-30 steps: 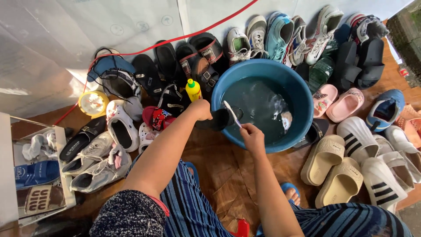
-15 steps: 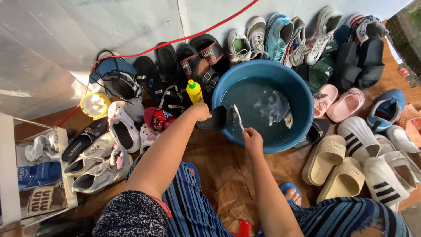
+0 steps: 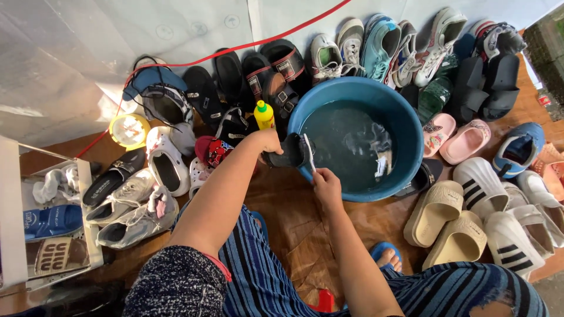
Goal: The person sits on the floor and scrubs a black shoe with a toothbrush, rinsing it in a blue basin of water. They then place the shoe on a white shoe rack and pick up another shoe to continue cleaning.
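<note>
Left hand (image 3: 269,141) closes around a black shoe (image 3: 288,156), holding it against the near-left rim of a blue basin (image 3: 411,126) that sits on brown paper sheeting (image 3: 305,235). Right hand (image 3: 326,185) is clenched around the handle of a white brush (image 3: 309,151), whose head lies against the shoe, just at the basin's edge. The basin holds dark water, and a pale object in it is too blurred to identify.

A yellow squeeze bottle with a green cap (image 3: 263,114) stands just beside the left hand, touching the row of black sandals (image 3: 258,76) that runs behind it. A red cable (image 3: 235,48) trails across the grey sheet behind them. Sneakers in white, teal and grey (image 3: 376,47) line up behind the basin. To its right lie a pair of pink slippers (image 3: 455,138), a blue shoe (image 3: 520,149), beige slides (image 3: 437,214) and white slides with black stripes (image 3: 482,185). On the left, white clogs (image 3: 167,164) and grey sneakers (image 3: 132,205) rest near a yellow round object (image 3: 129,130). Blue striped trousers (image 3: 264,282) cover the person's knees at the bottom of the view, and a foot in a blue sandal (image 3: 386,255) shows between them.
</note>
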